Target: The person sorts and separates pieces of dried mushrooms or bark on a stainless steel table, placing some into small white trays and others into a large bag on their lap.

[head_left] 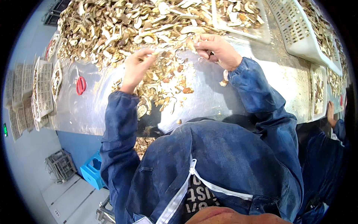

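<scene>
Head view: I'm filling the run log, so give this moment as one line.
left hand: pinching pale dried mushroom slice | right hand: closed among slices | shiny metal table | red-handled scissors lying left

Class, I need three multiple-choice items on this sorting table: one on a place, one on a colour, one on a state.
1. Where do the scissors lie?
A. On the metal table, to the person's left
B. In the white basket
C. On the floor

2. What colour are the scissor handles?
A. Blue
B. Red
C. Yellow

3. What is the left hand doing?
A. Resting flat
B. Gripping the scissors
C. Pinching a dried mushroom slice

Answers: 1 A, they rest on bare metal left of the heap; 2 B, the handles are red; 3 C, fingertips close on one piece.
</scene>
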Tool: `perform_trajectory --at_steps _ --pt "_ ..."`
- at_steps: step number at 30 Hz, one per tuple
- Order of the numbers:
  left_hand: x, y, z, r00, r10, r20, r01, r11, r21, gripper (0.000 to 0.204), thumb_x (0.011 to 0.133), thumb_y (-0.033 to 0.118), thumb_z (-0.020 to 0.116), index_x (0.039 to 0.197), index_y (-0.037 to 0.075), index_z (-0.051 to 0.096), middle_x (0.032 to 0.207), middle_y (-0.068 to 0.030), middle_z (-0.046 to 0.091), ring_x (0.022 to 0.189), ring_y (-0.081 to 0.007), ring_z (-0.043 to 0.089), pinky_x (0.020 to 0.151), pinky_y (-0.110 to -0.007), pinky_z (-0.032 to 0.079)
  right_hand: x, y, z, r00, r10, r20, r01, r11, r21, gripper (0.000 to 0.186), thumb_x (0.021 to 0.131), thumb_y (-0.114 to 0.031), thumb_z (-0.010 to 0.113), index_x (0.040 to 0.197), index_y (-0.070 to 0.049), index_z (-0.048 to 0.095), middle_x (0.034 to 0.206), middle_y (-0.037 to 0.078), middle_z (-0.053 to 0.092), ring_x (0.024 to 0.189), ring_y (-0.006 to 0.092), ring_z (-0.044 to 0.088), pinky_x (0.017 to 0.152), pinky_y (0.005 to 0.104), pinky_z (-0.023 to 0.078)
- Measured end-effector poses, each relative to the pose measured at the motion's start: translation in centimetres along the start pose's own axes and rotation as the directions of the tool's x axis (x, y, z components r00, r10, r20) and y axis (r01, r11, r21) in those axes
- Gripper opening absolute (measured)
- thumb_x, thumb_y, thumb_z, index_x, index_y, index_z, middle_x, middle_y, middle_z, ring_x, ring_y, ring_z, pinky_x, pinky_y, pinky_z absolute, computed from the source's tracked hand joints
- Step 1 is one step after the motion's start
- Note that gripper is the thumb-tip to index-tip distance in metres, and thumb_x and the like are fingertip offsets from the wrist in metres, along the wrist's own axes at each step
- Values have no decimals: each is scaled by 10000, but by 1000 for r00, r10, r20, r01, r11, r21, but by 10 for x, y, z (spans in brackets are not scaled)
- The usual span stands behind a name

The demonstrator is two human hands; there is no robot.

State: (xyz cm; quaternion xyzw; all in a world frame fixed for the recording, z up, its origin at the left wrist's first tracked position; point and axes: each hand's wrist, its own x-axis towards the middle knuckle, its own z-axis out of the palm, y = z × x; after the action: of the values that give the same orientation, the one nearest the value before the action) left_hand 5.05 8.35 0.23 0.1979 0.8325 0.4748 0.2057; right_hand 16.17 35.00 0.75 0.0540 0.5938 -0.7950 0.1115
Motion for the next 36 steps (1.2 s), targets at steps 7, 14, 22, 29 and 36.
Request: perform_trajectory --at_steps 7,14,22,29,36 --pt "43 61 27 990 -11 140 87 832 -548 223 925 170 612 1091 24 636 724 8 576 552 -43 424 463 -194 284 -40 -30 -26 616 -746 252 314 -62 -948 89 800 -66 617 834 -66 534 679 71 539 595 238 584 544 343 473" --pt "169 165 126 888 362 284 -201 861 -468 370 963 344 557 1135 21 609 940 -19 639 785 -123 576 684 -272 472 -75 -51 -45 588 -717 375 265 -267 -927 183 699 -37 671 818 -60 534 708 51 523 640 216 583 568 325 478" --pt "91 163 114 848 380 369 -421 906 35 352 962 365 533 1009 39 657 821 -47 664 727 -94 585 682 -268 475 -95 -41 -52 600 -724 342 228 -254 -940 185 699 -61 674 829 -64 542 748 42 538 668 208 591 583 325 487" --pt "0 106 93 828 82 554 311 756 -577 229 976 126 528 1155 11 614 850 -75 684 735 -110 629 678 -238 509 -72 -37 -17 609 -639 469 430 -231 -873 212 729 -63 665 930 -52 599 758 51 582 649 218 613 571 321 509" --pt "-26 99 88 948 105 301 90 817 -569 183 942 109 595 1080 3 651 903 -78 715 863 -106 652 866 -259 470 -22 -65 -77 632 -774 -20 137 137 -981 169 911 -170 593 1022 -50 639 672 52 582 564 102 530 502 246 420"
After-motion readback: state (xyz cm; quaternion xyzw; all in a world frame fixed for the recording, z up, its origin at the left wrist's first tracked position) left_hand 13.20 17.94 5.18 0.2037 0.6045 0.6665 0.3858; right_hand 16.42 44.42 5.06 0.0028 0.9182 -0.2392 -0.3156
